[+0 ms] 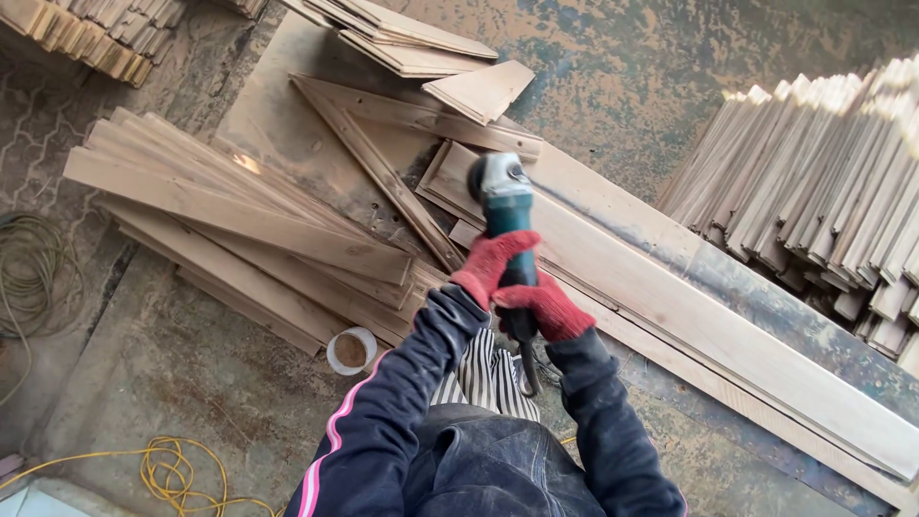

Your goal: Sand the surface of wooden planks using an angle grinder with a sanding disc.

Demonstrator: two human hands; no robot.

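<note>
Both my gloved hands are closed around the teal angle grinder (pixel 504 215): my left hand (pixel 490 263) wraps the body just behind the grey head, my right hand (pixel 542 304) grips the tail by the cord. Its disc end sits on the long pale plank (pixel 689 306) lying on the floor. It looks heavy and rigid, likely to kick, so a firm two-handed grip on the barrel suits it.

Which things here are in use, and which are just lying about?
In use: angle grinder, held by left hand and right hand; long plank under its disc.

Lying about: loose board pile, stacked slats, small round tub, yellow cable.
</note>
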